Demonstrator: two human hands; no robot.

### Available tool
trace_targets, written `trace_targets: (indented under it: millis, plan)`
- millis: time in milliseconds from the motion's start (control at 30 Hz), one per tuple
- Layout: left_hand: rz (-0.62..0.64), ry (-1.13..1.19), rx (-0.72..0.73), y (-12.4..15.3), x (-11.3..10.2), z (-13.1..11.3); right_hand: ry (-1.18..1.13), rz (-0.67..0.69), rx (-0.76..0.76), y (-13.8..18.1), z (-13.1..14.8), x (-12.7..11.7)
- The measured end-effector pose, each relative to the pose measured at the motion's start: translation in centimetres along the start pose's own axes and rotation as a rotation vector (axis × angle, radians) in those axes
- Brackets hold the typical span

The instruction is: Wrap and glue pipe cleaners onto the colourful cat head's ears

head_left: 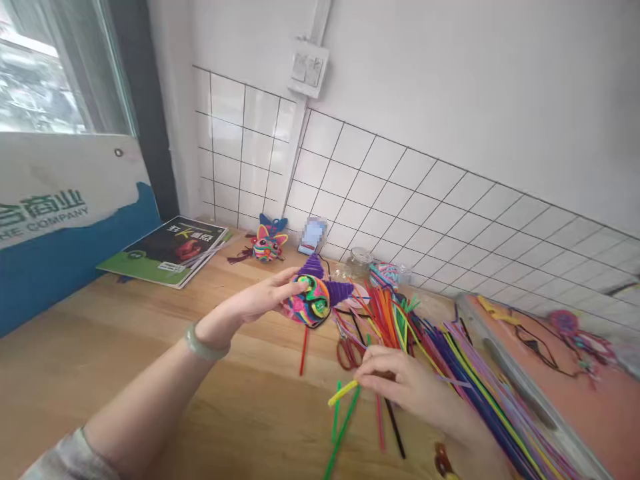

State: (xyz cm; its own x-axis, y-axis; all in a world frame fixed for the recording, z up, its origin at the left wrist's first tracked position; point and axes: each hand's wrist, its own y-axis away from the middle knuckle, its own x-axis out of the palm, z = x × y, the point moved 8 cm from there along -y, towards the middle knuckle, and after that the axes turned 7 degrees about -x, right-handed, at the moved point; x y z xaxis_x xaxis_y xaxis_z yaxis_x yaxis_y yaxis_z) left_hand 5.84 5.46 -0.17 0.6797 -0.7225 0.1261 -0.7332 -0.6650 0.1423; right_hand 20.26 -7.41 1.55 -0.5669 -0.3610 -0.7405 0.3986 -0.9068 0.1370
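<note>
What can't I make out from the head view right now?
All in the head view:
Purple-eared craft figure: its back is turned away from the camera.
Left hand: some fingertips are hidden behind that figure.
Yellow pipe cleaner: its gripped end is covered by the right hand.
Red scissors: blades lost among overlapping pipe cleaners.
Phone: screen pixelated.
Brown object: blurred, cut off by the bottom edge.

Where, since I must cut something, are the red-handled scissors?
Head view, just right of centre: the red-handled scissors lie on the wooden table, beside the right hand.
</note>
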Motion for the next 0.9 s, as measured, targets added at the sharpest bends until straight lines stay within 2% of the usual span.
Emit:
trace_targets:
  millis: [133, 233, 333, 633, 900]
  plan:
    - [0.031, -0.021, -0.023, -0.2, 1.6, 1.0, -0.050, -0.166, -0.094, -0.4, 1.4, -3.2]
    - [0.120, -0.006, -0.048, -0.5, 3.4, 1.7, -0.024, -0.263, -0.116, -1.1, 1.9, -4.9]
    - [0.177, -0.009, 0.015, -0.6, 4.7, 1.6, 0.048, -0.340, -0.132, -1.9, 2.2, -6.2]
    - [0.259, -0.337, 0.278, 0.8, 6.3, -0.9, 0.310, -0.235, -0.235, -3.9, 4.6, -8.3]
    - [0.242, -0.396, 0.340, 1.2, 6.3, -1.3, 0.504, -0.208, -0.266, -5.2, 5.7, -8.6]
